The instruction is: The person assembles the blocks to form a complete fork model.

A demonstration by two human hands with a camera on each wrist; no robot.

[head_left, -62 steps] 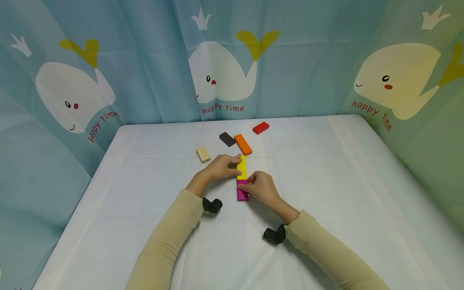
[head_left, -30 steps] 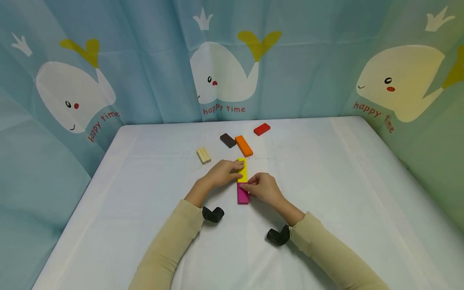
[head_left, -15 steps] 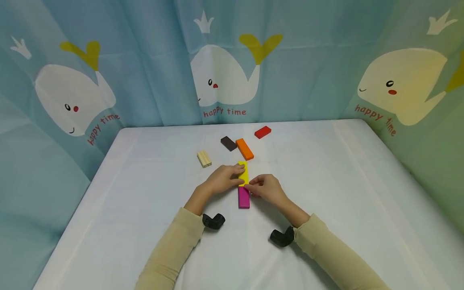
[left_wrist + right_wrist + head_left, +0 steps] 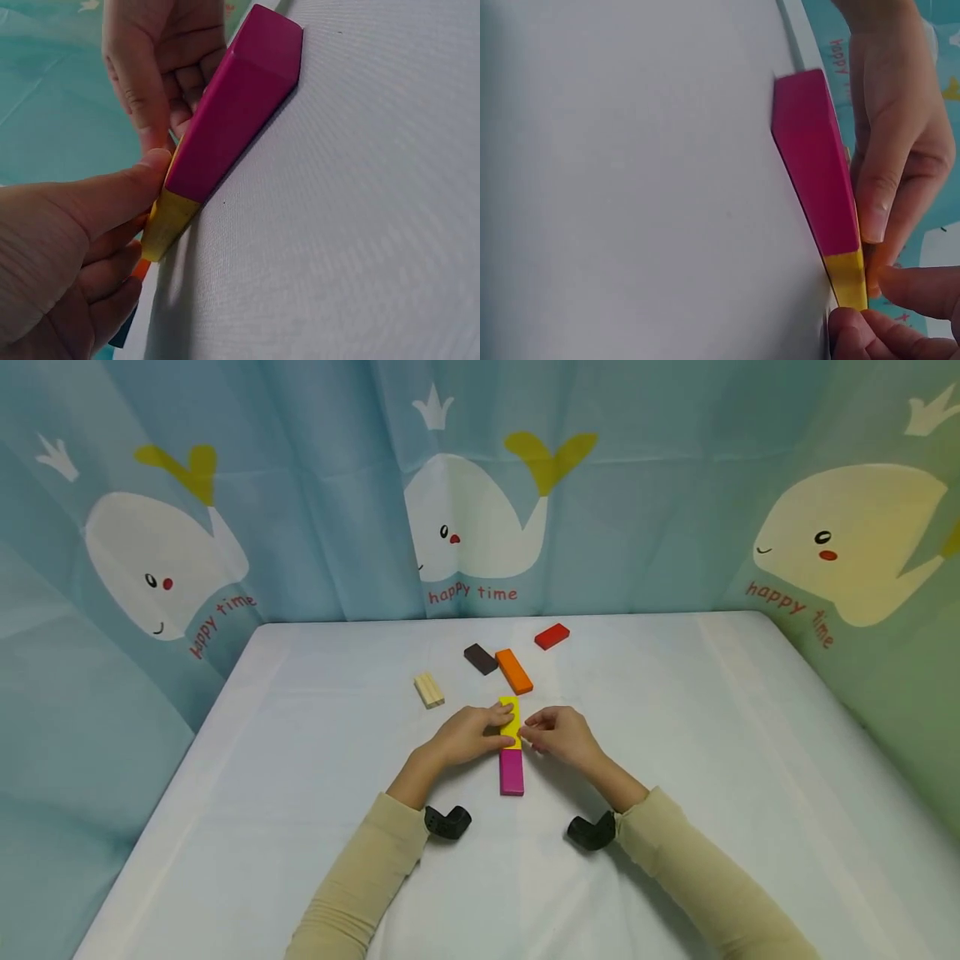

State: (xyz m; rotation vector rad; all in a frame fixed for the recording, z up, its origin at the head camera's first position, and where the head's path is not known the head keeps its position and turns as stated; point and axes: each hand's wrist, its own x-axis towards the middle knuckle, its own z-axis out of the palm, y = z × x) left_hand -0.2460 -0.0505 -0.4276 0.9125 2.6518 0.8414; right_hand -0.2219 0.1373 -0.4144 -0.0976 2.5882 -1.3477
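Observation:
A yellow block [image 4: 510, 735] lies end to end with a magenta block [image 4: 512, 773] on the white table, the yellow one farther off. My left hand [image 4: 468, 733] holds the yellow block from the left, its thumb near the joint and its fingertips toward the far end. From the other side my right hand [image 4: 564, 737] meets the yellow block's right edge, thumb tip at the top edge and bent fingers along the side. In the right wrist view those fingers [image 4: 885, 334] hide the yellow block's far part. No hand touches the magenta block [image 4: 240, 97].
Beyond the hands lie an orange block [image 4: 513, 672], a dark brown block [image 4: 481, 659], a red block [image 4: 552, 636] and a pale grooved wooden piece [image 4: 429, 690]. A blue curtain [image 4: 315, 527] printed with whales hangs behind the table [image 4: 337, 693].
My right hand has let go of the magenta block and slid forward to the yellow block's right edge. My left hand stays on the yellow block. The head view has shifted slightly.

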